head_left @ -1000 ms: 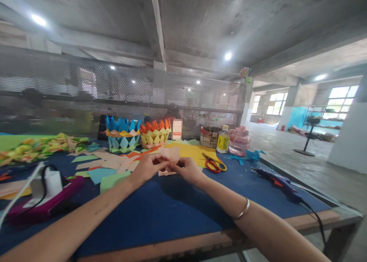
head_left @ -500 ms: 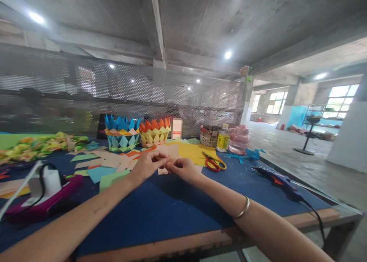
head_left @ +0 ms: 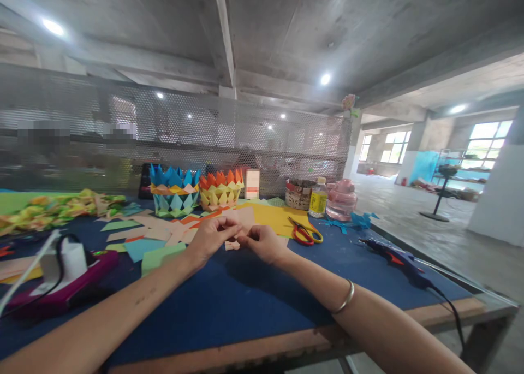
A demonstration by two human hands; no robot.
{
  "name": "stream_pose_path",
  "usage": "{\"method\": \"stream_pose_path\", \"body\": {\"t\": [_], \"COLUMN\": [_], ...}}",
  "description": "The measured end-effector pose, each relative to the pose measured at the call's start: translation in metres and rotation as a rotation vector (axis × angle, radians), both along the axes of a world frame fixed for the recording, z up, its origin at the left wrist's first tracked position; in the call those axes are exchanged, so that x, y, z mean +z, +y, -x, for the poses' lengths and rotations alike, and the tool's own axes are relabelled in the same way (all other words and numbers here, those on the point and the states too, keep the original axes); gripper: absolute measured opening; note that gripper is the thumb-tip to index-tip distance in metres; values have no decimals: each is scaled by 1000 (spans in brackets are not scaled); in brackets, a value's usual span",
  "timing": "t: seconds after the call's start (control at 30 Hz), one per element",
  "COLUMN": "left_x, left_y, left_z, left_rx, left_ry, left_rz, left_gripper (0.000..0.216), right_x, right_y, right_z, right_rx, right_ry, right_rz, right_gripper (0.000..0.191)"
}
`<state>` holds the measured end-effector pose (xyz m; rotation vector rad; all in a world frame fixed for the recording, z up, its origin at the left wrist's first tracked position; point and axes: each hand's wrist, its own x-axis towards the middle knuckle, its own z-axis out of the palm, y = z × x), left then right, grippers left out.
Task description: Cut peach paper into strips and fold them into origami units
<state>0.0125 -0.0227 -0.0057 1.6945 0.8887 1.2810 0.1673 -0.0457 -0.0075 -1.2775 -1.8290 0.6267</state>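
My left hand point(head_left: 215, 238) and my right hand point(head_left: 264, 244) meet above the table, fingers closed in a pinch. Between their fingertips is a small piece of peach paper point(head_left: 242, 232), mostly hidden by the fingers and close to skin colour. Just below them lie small folded peach pieces point(head_left: 232, 245). Behind the hands are a peach sheet point(head_left: 244, 217) and a yellow sheet point(head_left: 272, 217). Scissors with red and yellow handles point(head_left: 305, 233) rest on the yellow sheet's right edge. Loose paper pieces point(head_left: 158, 229) in peach, orange, green and blue spread left of my left hand.
Two folded-paper baskets, one blue-topped point(head_left: 175, 191) and one orange-topped point(head_left: 221, 189), stand behind. A woven basket point(head_left: 298, 195), a yellow-labelled bottle point(head_left: 318, 199) and a pink jug point(head_left: 342, 200) stand back right. A glue gun point(head_left: 395, 259) lies right, a purple power strip point(head_left: 69, 286) left.
My fingertips have shifted slightly, with the right hand's a little apart from the left's. Both forearms and the things on the table stay nearly where they were.
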Motion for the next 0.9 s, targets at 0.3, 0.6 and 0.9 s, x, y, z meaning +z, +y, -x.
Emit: {"method": "stream_pose_path", "body": {"t": [0.3,0.6,0.9], "left_x": [0,-1,3], "left_y": [-2,2,1], "left_z": [-1,-1,-2], "left_rx": [38,99,35], "left_ry": [49,7,-81], "left_rz": [-70,-142,-9], "left_gripper": [25,42,39], "right_x": [-2,0,3], "right_y": [3,2,-1], "right_z": [-1,1,1], "right_rx": [-13,-36,-27], "right_ry": [-13,-16,9], "right_rz": [-12,10,38], "right_gripper": [24,25,26]}}
